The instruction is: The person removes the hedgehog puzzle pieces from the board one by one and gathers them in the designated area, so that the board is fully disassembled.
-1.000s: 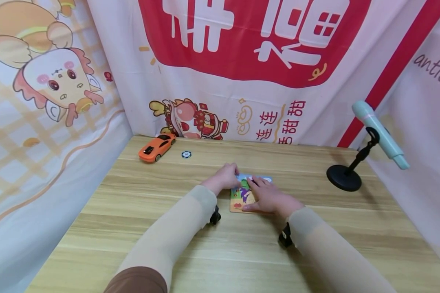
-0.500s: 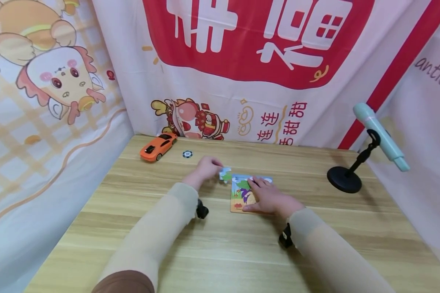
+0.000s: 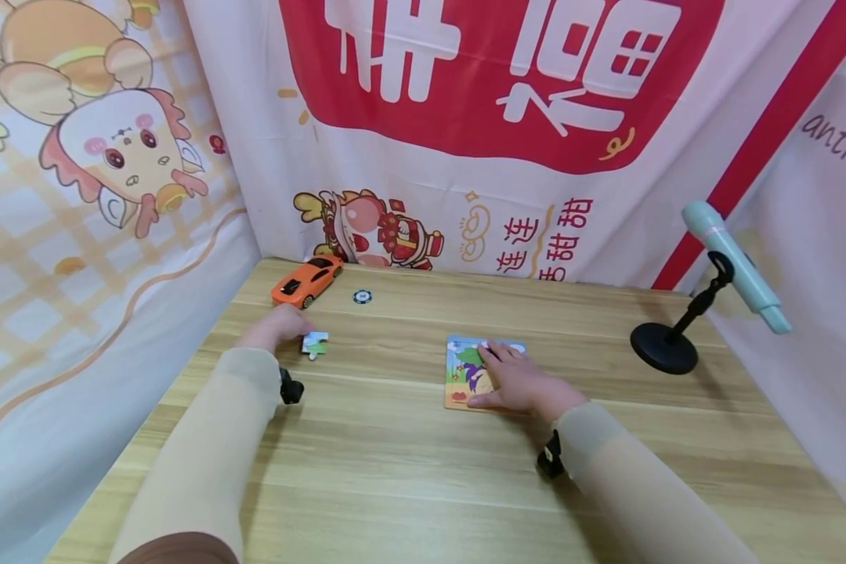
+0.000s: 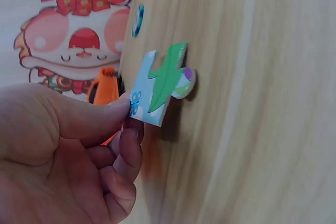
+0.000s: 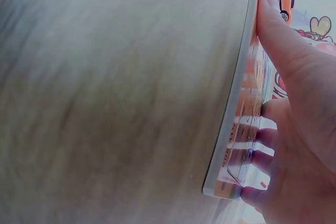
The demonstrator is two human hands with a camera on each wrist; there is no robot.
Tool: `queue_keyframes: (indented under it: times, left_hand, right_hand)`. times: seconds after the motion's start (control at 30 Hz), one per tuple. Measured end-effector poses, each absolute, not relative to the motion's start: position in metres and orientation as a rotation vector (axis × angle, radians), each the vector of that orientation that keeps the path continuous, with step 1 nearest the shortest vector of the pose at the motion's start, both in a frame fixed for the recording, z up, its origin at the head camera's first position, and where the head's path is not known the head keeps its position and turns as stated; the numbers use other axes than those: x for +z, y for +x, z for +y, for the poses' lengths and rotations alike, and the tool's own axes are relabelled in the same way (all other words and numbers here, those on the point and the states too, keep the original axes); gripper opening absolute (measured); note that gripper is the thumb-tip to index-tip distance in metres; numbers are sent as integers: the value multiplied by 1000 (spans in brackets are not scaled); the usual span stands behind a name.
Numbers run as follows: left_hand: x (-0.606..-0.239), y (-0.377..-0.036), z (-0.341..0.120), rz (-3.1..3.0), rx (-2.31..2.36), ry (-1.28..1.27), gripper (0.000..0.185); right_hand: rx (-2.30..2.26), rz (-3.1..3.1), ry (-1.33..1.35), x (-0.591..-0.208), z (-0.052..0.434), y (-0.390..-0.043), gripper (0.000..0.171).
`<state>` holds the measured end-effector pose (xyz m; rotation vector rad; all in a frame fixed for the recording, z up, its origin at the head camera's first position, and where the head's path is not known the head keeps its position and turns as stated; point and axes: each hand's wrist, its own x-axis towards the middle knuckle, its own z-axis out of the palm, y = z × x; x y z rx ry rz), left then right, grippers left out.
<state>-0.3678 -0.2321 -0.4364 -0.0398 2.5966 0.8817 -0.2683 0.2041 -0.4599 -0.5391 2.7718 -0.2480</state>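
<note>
Fingers point(image 4: 123, 145) of the left hand point(image 3: 276, 327) pinch a puzzle piece point(image 3: 315, 343) near the orange toy car point(image 3: 306, 280), while the right hand point(image 3: 518, 380) rests flat, fingers straight, on the puzzle board point(image 3: 458, 376) mid-surface point(image 3: 423, 470).

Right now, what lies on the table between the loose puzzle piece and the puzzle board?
Nothing: the head view shows bare table between puzzle piece and puzzle board.
</note>
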Motion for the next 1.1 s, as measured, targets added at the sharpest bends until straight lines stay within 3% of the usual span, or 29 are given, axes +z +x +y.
queue_keyframes:
  times: [0.2,0.37,0.6,0.83,1.1]
  left_hand:
    - [-442,-367,-238,2658,875,-54,30]
    - [-432,-365,-214,2686,836,14,21]
    - [-418,-356,-122,2590,931,244,23]
    - [-429,-336,-16,2585,986,474,25]
    - [-453,-330,46,2779,715,453,26]
  right_hand:
    - [-246,2767,-528,-460,204,-270,111]
    - [-255,2763,-527,-460,205,-270,111]
    - [-274,2756,-532,-459,205,-268,110]
    - [-265,2759,-557,-459,206,-270,109]
    - [-286,2771,-564,-463,209,-271,109]
